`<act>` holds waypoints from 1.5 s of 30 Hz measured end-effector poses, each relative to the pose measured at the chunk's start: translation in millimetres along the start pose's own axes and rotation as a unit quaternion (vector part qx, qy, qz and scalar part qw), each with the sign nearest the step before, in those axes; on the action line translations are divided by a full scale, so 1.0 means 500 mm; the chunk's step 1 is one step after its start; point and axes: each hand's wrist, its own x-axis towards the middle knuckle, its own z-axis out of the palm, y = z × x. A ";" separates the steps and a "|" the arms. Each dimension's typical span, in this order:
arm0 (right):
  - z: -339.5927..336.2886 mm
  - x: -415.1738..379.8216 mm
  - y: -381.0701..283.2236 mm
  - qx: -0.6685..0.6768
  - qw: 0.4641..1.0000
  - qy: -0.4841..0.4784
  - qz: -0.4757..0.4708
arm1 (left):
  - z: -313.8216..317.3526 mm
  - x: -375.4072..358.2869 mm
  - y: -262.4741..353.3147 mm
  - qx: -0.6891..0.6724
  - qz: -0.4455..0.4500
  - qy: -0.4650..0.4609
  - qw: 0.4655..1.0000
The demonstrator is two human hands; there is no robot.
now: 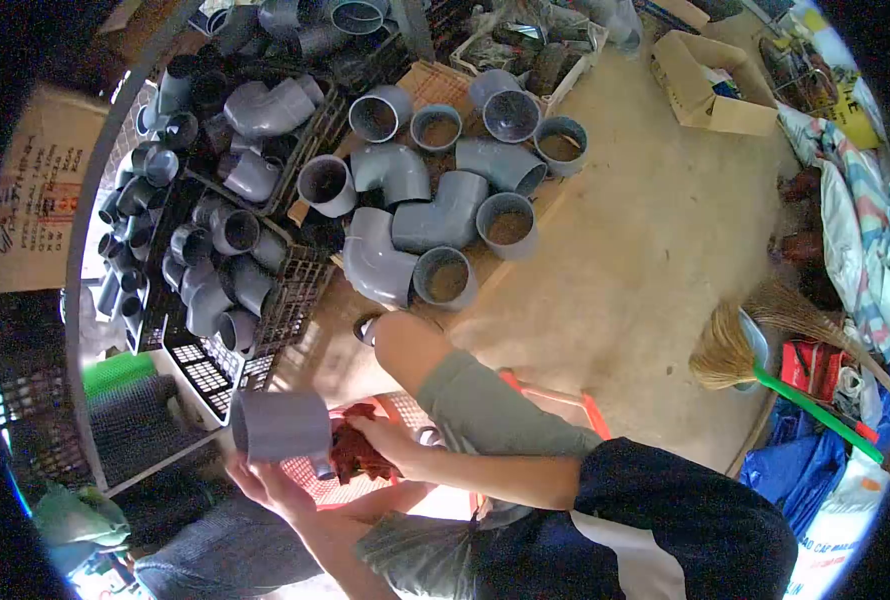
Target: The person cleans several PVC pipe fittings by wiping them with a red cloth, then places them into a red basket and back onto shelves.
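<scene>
The left hand (265, 487) gripped a grey tube (282, 427) from below, its fingers curled against the smooth, dull plastic wall. The right hand (387, 447) was closed over a crumpled dark red cloth (358, 452), whose soft folds bunched up at the tube's right-hand end. The tube was held level, a short, thick cylinder, above the seated person's lap and to the left of the bent knee (410, 352). Beneath the hands lay red plastic (405, 406) pierced with rows of small holes — a basket or a seat, I could not tell which.

Ahead stood a cluster of grey pipe elbows (440, 212), glossy and rounded, some lying on their sides, others upright with round mouths facing up. To the left, black lattice crates (295, 290) were heaped with more bent fittings, and a white crate (200, 365) showed a grid of square openings along its edge.

The crates' rims came close to the tube, so room on that side was tight. To the right of the elbows, the smooth tan floor (655, 225) gave a wide stretch of open room — bounded by an open cardboard box (730, 112), a straw broom (722, 350) and a wrinkled blue tarp (800, 475).
</scene>
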 end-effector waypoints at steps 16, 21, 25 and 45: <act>0.002 -0.044 -0.027 0.096 0.995 0.020 0.009 | 0.696 0.178 0.016 0.257 0.242 -0.314 0.881; 0.004 -0.032 -0.027 0.068 0.997 0.033 0.025 | 0.701 0.199 -0.001 0.176 0.250 -0.313 0.899; -0.001 -0.012 -0.005 0.088 0.995 0.027 0.032 | 0.591 0.142 0.143 0.163 0.176 -0.401 0.884; -0.021 0.032 0.041 0.066 0.998 0.006 0.003 | 0.194 -0.238 0.284 -0.283 0.194 -0.319 0.883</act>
